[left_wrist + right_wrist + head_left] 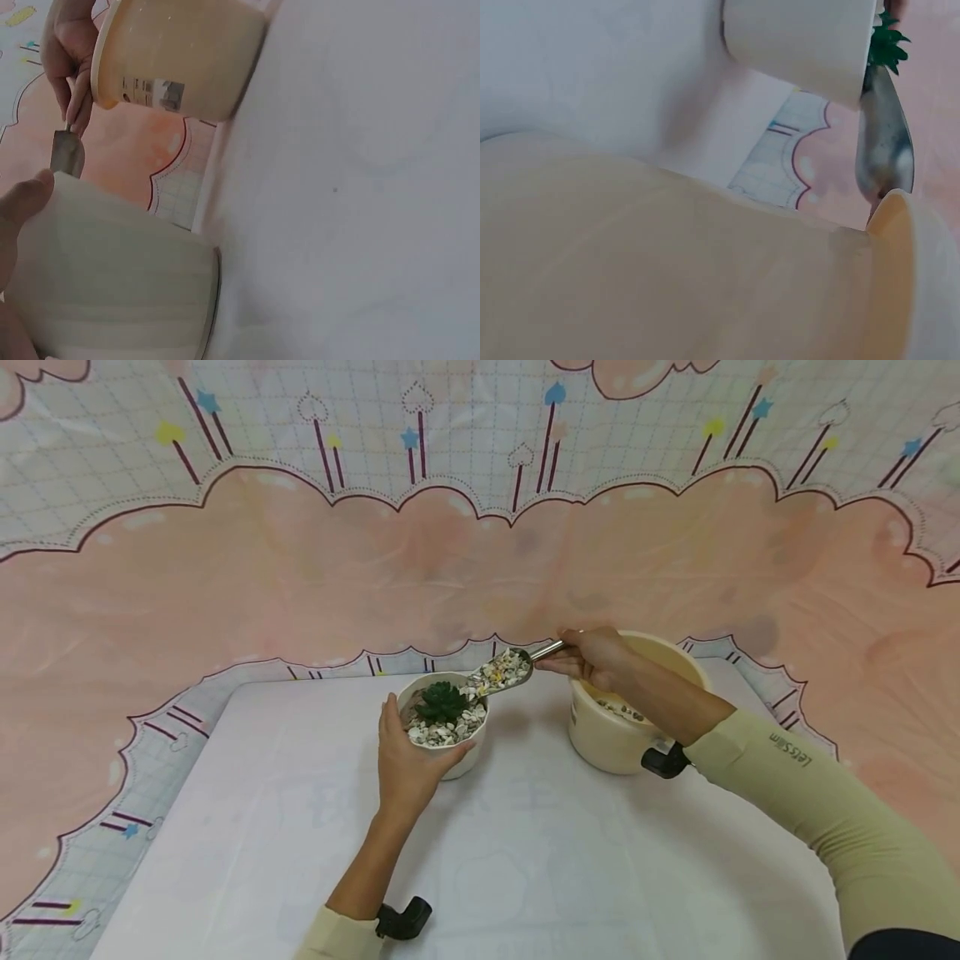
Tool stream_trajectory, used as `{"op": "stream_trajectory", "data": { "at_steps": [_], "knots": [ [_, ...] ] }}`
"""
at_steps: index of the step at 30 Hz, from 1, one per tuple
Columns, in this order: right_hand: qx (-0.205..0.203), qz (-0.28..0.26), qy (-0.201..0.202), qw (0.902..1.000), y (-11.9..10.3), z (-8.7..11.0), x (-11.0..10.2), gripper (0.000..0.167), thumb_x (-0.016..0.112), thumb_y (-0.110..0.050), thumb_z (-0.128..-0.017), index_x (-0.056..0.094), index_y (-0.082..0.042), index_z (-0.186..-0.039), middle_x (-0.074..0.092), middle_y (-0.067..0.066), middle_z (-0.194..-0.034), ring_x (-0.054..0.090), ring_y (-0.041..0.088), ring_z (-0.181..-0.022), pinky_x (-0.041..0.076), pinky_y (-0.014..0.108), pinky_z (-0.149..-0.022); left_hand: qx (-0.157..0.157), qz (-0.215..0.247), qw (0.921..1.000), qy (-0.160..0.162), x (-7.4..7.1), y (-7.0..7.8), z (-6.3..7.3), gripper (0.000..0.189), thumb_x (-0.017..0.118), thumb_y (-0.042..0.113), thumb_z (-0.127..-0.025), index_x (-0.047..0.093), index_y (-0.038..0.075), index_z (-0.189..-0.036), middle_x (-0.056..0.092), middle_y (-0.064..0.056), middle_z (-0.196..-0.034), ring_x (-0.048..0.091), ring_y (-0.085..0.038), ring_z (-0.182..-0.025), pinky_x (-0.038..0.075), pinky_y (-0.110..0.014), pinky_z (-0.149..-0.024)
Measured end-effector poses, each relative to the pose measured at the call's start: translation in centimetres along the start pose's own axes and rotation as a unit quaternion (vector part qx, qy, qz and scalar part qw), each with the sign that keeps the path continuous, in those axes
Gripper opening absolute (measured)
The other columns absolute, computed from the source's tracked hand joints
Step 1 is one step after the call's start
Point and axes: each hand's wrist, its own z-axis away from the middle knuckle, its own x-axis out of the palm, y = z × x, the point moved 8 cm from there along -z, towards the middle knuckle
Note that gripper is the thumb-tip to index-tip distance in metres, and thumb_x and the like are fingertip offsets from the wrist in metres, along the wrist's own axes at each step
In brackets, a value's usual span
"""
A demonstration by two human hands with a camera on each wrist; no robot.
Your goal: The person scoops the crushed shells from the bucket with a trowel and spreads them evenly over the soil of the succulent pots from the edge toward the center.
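Note:
A small white pot [471, 758] holds a green succulent [440, 702] amid pale pebbles. My left hand [411, 768] grips this pot, with the thumb on its near right side and the fingers along its left. Against the pot's right rim rests the tip of a metal scoop [885, 142], tilted down and loaded with mixed pebbles [504, 668]. My right hand [603, 656] pinches the scoop's handle above the far left rim of a cream bucket [603, 743]. Inside the bucket some pebbles show; my right forearm hides the rest.
Both containers stand on a white tabletop [487, 860], the bucket to the right of the pot. Behind the table hangs a pink patterned cloth [337, 585]. Black cameras are strapped to both wrists, over pale green sleeves [787, 793].

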Motion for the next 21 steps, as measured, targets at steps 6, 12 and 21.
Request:
{"op": "stream_trajectory", "data": {
  "at_steps": [6, 12, 21],
  "knots": [
    [-0.014, -0.001, 0.011, 0.9998, -0.5, 0.1, -0.2, 0.029, 0.042, -0.019, -0.115, 0.056, 0.007, -0.115, 0.074, 0.023, -0.084, 0.078, 0.03, -0.074, 0.06, 0.03, -0.081, 0.014, 0.006, 0.9988, -0.046, -0.5, -0.2, -1.0, 0.13, 0.101, 0.036, -0.07, 0.02, 0.0, -0.166, 0.029, -0.023, -0.167, 0.031, -0.039, -0.152, 0.034, -0.058, -0.118],
    [-0.016, -0.002, 0.01, 0.9998, -0.6, 0.2, -0.1, 0.028, 0.042, -0.019, -0.115, 0.055, 0.007, -0.116, 0.074, 0.023, -0.084, 0.078, 0.03, -0.074, 0.06, 0.03, -0.082, -0.012, 0.003, 0.9958, -0.091, 0.0, 0.2, -1.1, 0.129, 0.096, 0.034, -0.077, 0.011, 0.001, -0.168, 0.011, -0.023, -0.172, 0.006, -0.039, -0.16, 0.022, -0.061, -0.122],
    [-0.022, 0.01, 0.0, 0.9997, -0.1, 0.0, -0.1, 0.027, 0.042, -0.018, -0.116, 0.055, 0.006, -0.114, 0.074, 0.022, -0.085, 0.079, 0.029, -0.074, 0.06, 0.031, -0.082, -0.016, -0.015, 0.9995, -0.022, 0.4, 0.8, 0.0, 0.13, 0.098, 0.04, -0.074, 0.015, -0.003, -0.166, 0.016, -0.025, -0.17, 0.007, -0.041, -0.159, 0.027, -0.061, -0.12]
  ]
}}
